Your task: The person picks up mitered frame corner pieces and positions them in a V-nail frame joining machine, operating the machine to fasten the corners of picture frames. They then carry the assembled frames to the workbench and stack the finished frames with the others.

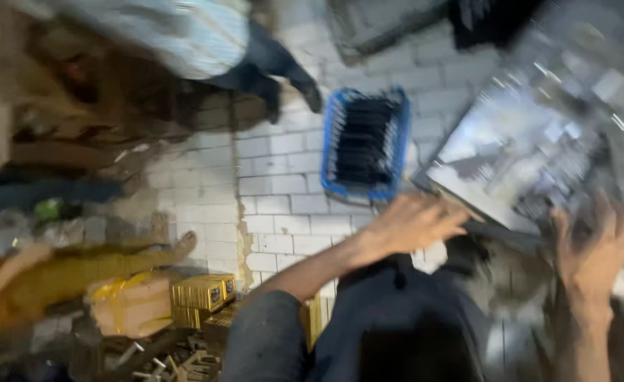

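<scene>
Shiny metal sheet (538,148), blurred and tilted, is touched by both open hands, left hand (414,223) and right hand (591,251).

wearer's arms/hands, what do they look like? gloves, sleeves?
Both bare, no gloves. Left hand: forearm uncovered, with a dark grey-blue sleeve ending near the elbow. Right hand: bare wrist, no sleeve in view. Motion blur hides any rings or watch.

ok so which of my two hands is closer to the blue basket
Your left hand. It reaches forward just below the blue basket on the brick floor, while your right hand is far off to the side, by the shiny panel.
</scene>
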A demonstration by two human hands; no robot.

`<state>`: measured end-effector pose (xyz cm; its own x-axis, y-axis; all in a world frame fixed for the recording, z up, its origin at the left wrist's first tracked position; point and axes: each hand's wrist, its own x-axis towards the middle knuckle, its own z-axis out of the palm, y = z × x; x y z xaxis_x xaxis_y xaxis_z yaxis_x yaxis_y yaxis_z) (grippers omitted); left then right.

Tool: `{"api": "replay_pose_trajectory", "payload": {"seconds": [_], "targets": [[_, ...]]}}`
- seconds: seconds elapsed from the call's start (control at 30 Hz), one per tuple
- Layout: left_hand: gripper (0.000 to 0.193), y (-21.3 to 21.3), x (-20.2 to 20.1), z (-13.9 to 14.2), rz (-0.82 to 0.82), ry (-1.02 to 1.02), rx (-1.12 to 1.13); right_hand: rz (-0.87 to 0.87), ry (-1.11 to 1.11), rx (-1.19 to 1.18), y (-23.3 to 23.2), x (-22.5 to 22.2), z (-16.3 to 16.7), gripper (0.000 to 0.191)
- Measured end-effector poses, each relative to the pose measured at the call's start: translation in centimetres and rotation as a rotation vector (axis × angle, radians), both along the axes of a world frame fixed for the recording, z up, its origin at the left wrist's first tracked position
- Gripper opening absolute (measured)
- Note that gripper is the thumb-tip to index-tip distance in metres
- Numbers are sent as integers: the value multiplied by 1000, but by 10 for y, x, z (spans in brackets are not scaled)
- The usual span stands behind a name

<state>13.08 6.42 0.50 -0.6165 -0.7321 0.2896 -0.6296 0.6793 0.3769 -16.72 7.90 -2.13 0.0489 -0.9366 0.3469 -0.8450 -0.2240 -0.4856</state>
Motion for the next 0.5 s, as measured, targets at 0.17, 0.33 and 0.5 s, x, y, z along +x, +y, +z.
{"api": "replay_pose_trajectory", "payload": {"seconds": [0.17, 0.33, 0.5], "targets": [[40, 8, 17, 1, 129, 100, -29, -55, 204, -47, -6, -10, -76, 34], [37, 11, 39, 6, 190, 77, 26, -56, 78, -10, -5, -9, -96, 27], [33, 9, 36, 14, 149, 120, 112, -38, 60, 21, -28, -5, -71, 45]]}}
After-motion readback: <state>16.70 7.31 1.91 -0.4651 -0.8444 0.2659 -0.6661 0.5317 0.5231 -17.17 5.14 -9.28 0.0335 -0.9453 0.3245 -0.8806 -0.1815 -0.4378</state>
